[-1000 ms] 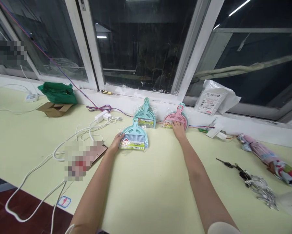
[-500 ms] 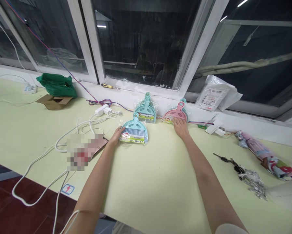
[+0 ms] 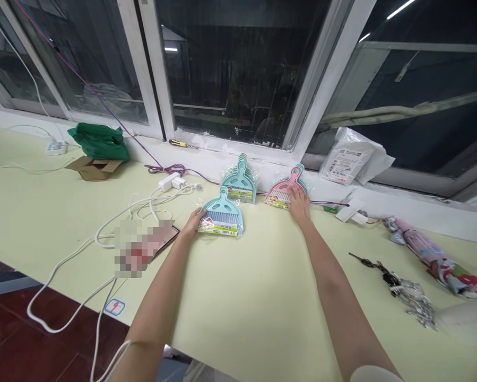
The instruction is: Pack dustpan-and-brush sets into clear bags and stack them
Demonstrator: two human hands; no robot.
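Observation:
A light-blue dustpan and brush set (image 3: 221, 215) in clear wrapping, with a printed label along its bottom, stands slightly tilted on the table. My left hand (image 3: 193, 220) is closed on its left edge. Behind it, several green-blue dustpan sets (image 3: 240, 183) lean in a row against the wall under the window. To the right, a pink dustpan set (image 3: 283, 187) fronts another stack, with a green-blue one showing behind it. My right hand (image 3: 300, 206) lies on the pink set's right side, fingers apart, covering part of its brush and label.
A phone (image 3: 164, 239) and white charging cables (image 3: 103, 233) lie left. Farther back are an open cardboard box (image 3: 93, 168), a green bag (image 3: 101, 140) and a screwdriver (image 3: 178, 143). Keys (image 3: 401, 286), a folded umbrella (image 3: 433, 252) and a white plastic package (image 3: 352, 156) are on the right.
My right hand has shifted a little up and across the pink set's front, its fingers reaching higher. My left hand keeps its hold on the light-blue set. The view has shifted slightly.

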